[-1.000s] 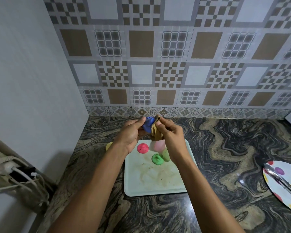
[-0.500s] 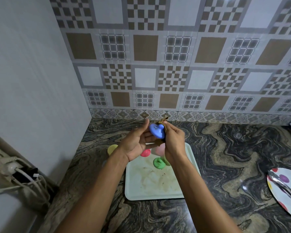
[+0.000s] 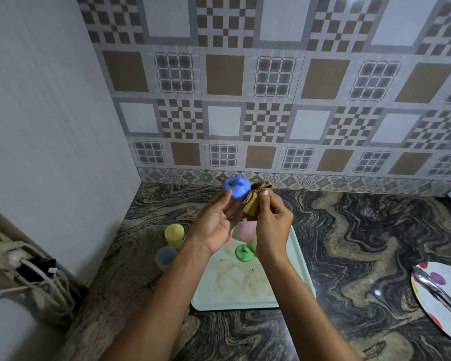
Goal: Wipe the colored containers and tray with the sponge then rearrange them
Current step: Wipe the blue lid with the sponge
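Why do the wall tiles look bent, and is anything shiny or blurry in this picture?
Head view: the wide lens bows the patterned wall tiles toward the edges; a small glare spot sits on the dark swirled stone counter; light is dim and even; the blue plastic container in the left hand looks soft-edged.

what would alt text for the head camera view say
A person's left hand holds up a blue container while the right hand presses a brown sponge against it, above a smeared white tray on a marbled counter. Yellow and pale blue cups stand left of the tray.
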